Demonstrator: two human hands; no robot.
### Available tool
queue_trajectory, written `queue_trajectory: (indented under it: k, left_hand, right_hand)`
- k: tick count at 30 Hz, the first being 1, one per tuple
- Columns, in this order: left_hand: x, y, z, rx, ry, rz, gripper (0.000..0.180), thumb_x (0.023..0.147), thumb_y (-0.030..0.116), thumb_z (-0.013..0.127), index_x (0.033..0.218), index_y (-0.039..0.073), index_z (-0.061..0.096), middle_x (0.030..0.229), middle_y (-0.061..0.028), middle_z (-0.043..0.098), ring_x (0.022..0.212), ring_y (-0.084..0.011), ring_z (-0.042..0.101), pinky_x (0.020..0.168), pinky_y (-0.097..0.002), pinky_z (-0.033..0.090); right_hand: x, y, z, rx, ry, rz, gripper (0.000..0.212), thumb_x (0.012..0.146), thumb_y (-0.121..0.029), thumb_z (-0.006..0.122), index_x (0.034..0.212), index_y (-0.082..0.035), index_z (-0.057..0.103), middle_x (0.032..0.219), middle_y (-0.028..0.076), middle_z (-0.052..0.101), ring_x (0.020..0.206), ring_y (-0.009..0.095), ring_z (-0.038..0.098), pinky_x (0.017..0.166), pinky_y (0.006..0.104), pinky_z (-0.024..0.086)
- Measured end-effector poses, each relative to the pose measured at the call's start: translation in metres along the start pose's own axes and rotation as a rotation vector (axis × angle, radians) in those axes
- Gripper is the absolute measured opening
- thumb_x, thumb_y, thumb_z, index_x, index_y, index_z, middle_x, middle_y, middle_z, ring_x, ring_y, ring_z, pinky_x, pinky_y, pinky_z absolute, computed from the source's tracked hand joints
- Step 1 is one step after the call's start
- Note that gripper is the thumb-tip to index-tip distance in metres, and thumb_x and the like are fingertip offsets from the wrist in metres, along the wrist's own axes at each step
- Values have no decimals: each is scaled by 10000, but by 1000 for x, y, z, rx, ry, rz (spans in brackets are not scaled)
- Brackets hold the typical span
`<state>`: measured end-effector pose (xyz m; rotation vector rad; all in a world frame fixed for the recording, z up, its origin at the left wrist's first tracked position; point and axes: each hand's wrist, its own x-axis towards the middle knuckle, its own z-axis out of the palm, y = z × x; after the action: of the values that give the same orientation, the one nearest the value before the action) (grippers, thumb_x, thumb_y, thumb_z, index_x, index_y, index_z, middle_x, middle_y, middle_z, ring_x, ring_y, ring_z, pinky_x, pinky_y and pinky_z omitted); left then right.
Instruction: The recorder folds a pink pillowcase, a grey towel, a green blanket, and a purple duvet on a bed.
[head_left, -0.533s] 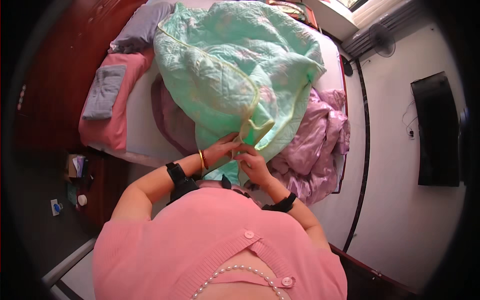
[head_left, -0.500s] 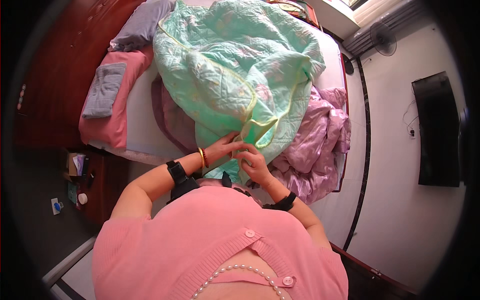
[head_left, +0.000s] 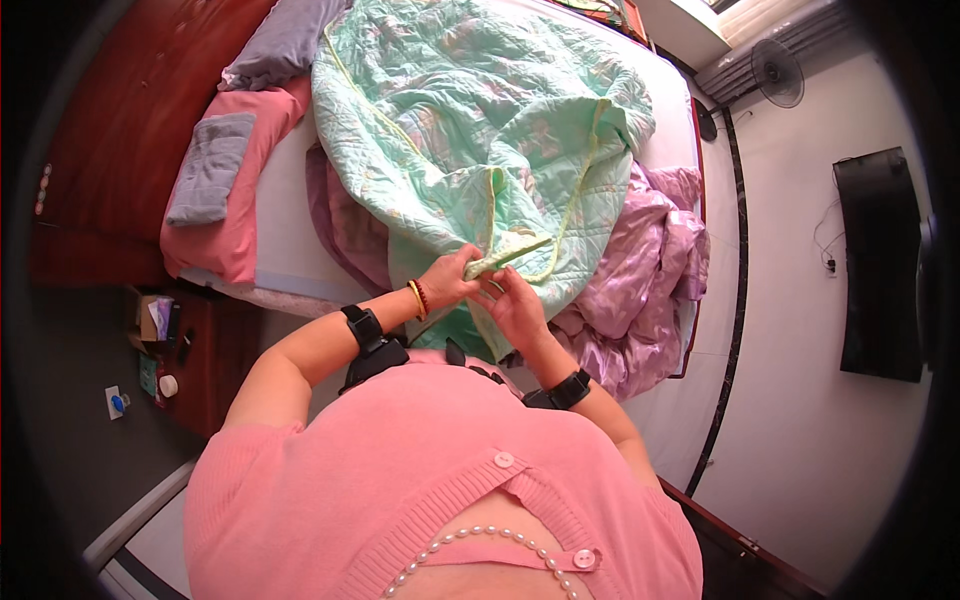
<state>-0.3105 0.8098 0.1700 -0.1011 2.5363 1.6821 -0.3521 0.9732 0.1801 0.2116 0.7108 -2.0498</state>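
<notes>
A mint-green quilted blanket (head_left: 470, 110) with faint pink flowers and yellow-green edging spreads over the bed, its near part gathered up toward me. My left hand (head_left: 452, 276) grips a bunched, folded piece of its edge, thumb on top. Close beside it on the right, my right hand (head_left: 516, 308) has its fingers bent against the same edge, fingertips pinching the fabric just below the fold. A narrow flap of the edging sticks out past both hands to the upper right. The cloth hangs down between my wrists toward my body.
A shiny pink-purple bedcover (head_left: 640, 290) lies crumpled at the bed's right. On the left are a pink pillow (head_left: 215, 245) with a folded grey towel (head_left: 210, 165) and a grey pillow (head_left: 285, 45). A brown bedside table (head_left: 215, 350), a standing fan (head_left: 777, 73) and a wall-mounted television (head_left: 880, 265) surround the bed.
The open, bright green pocket at the quilt's near edge has narrowed into a flat, folded flap. My left hand has turned and closed round the fold; my right hand has shifted slightly right and upward.
</notes>
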Motion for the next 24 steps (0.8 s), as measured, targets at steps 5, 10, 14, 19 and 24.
queue_trajectory:
  k: [5, 10, 14, 19, 24]
  left_hand:
    - [-15, -11, 9, 31, -15, 95, 295, 715, 97, 529, 989, 52, 431, 763, -160, 532, 710, -291, 561, 631, -353, 426]
    - [-29, -47, 9, 59, -332, 57, 323, 722, 82, 530, 1017, 51, 401, 798, -189, 529, 753, -344, 536, 660, -368, 416]
    - [-50, -85, 17, 57, -301, 62, 310, 749, 117, 522, 1030, 54, 404, 791, -180, 512, 731, -316, 533, 662, -352, 410]
    - [-52, -99, 25, 25, -340, 23, 301, 755, 112, 516, 1027, 52, 403, 790, -186, 519, 732, -324, 532, 656, -363, 410]
    - [-68, -80, 4, 2, -452, -18, 299, 748, 94, 511, 1026, 67, 406, 764, -186, 522, 724, -328, 533, 644, -377, 407]
  right_hand:
    - [19, 9, -48, -4, 432, 111, 405, 872, -347, 430, 1075, 3, 410, 1019, 184, 453, 987, 300, 466, 884, 436, 383]
    - [54, 20, -115, 174, 493, -24, 438, 879, -356, 375, 1182, -40, 387, 1117, 167, 455, 1029, 291, 453, 904, 417, 375]
    - [64, 5, -114, 229, 356, -183, 318, 875, -250, 353, 1113, -63, 448, 1064, 123, 504, 944, 266, 496, 844, 404, 421]
    - [65, -5, -166, 285, 594, -178, 228, 834, -181, 439, 1027, -61, 436, 1004, 123, 498, 892, 259, 494, 868, 393, 401]
    - [48, 16, -137, 240, 795, 0, 407, 852, -282, 445, 1184, -52, 394, 1095, 79, 458, 1050, 269, 424, 909, 429, 355]
